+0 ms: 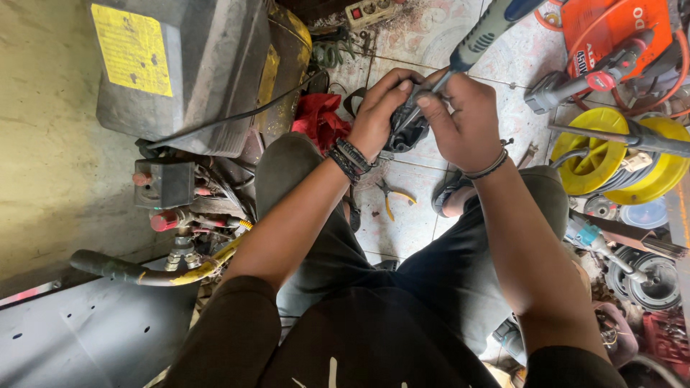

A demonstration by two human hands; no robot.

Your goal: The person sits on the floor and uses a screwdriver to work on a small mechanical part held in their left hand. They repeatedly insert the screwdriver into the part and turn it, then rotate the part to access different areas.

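Head view: left hand (377,115) grips dark part (407,131); right hand (466,115) pinches screwdriver (480,36) against it, above tiled floor (410,223).

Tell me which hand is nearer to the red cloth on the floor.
Left. The left hand is just beside the red cloth, gripping the dark part. The right hand is on the far side of that part, holding the screwdriver.

Between my knees pliers (394,196) lie on the floor (410,223), a cable reel (617,154) sits to my right, a compressor (188,72) to my left, a rag (321,118) beside it.
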